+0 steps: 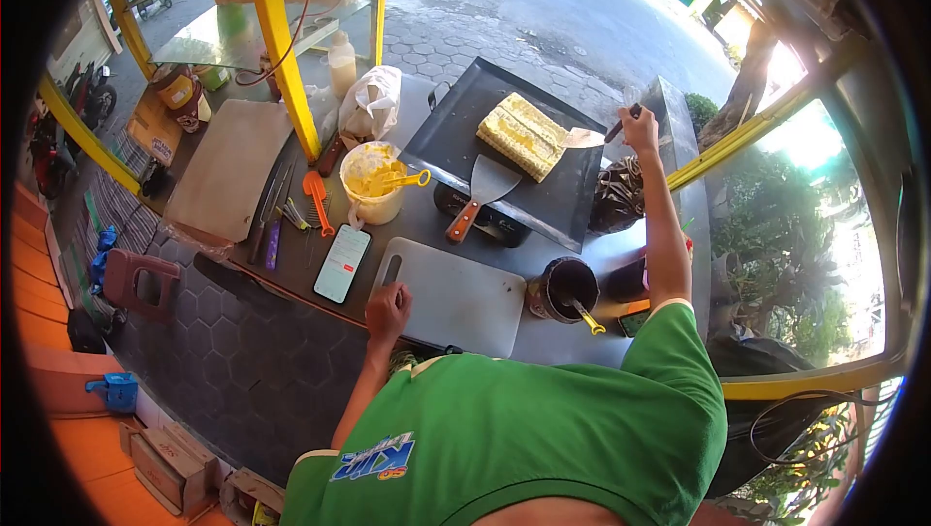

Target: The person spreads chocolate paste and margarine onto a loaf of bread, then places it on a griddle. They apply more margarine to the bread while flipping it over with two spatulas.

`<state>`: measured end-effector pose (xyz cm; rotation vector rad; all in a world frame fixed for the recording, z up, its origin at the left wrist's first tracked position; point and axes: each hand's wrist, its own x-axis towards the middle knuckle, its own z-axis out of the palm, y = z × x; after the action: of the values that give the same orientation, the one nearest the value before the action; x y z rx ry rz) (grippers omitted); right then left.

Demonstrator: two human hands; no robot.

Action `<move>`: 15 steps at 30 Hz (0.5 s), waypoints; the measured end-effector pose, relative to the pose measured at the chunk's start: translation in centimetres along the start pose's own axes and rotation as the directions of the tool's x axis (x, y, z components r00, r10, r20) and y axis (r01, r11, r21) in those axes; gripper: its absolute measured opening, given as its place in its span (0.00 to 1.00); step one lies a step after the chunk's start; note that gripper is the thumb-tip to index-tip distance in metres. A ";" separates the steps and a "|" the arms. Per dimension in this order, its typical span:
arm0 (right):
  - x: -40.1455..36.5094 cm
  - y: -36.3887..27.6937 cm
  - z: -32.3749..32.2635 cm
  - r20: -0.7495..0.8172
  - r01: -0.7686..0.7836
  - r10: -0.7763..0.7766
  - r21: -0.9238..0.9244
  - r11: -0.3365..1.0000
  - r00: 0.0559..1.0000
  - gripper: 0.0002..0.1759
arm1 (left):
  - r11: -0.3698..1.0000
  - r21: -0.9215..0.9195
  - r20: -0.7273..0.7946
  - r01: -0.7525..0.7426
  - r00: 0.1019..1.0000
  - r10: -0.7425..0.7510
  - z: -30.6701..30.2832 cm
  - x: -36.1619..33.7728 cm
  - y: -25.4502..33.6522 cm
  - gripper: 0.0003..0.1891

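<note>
My right hand (637, 128) grips the dark handle of a spatula (584, 138), whose metal blade meets the right edge of a yellow, ridged slab of bread (524, 135). The slab lies on a black griddle (441, 143) and has a lengthwise line along its top. A wide scraper (493, 180) with a wooden handle rests at the griddle's near rim, below the bread. My left hand (388, 311) is closed in a fist at the left end of a grey cutting board (465, 298); nothing shows in its fingers.
Left of the griddle stands a white tub (374, 206) of yellow spread with a yellow-handled tool. A phone (342, 262), an orange brush (317, 201) and a brown board (228, 167) lie further left. A dark pot (562, 290) stands right of the cutting board. Yellow posts (283, 51) frame the stall.
</note>
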<state>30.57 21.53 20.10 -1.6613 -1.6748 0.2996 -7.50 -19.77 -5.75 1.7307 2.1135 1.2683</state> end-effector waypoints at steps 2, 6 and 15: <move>-0.4 0.3 -0.6 -0.008 -0.023 0.024 0.019 1.000 1.000 0.20 | 1.000 0.008 0.010 -0.004 1.000 0.004 0.0 -0.1 -0.1 0.06; -0.4 0.7 -1.4 -0.038 -0.026 0.027 0.043 0.999 0.999 0.19 | 1.000 0.017 0.024 0.004 1.000 -0.005 0.0 0.0 -0.1 0.06; 0.4 0.7 1.0 0.049 -0.067 0.054 0.316 0.946 0.997 0.11 | 1.000 0.013 0.007 -0.006 1.000 0.006 0.0 0.0 0.0 0.05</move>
<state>30.51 22.35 19.14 -1.4727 -1.5129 0.6037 -7.48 -19.78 -5.71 1.7454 2.1187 1.2507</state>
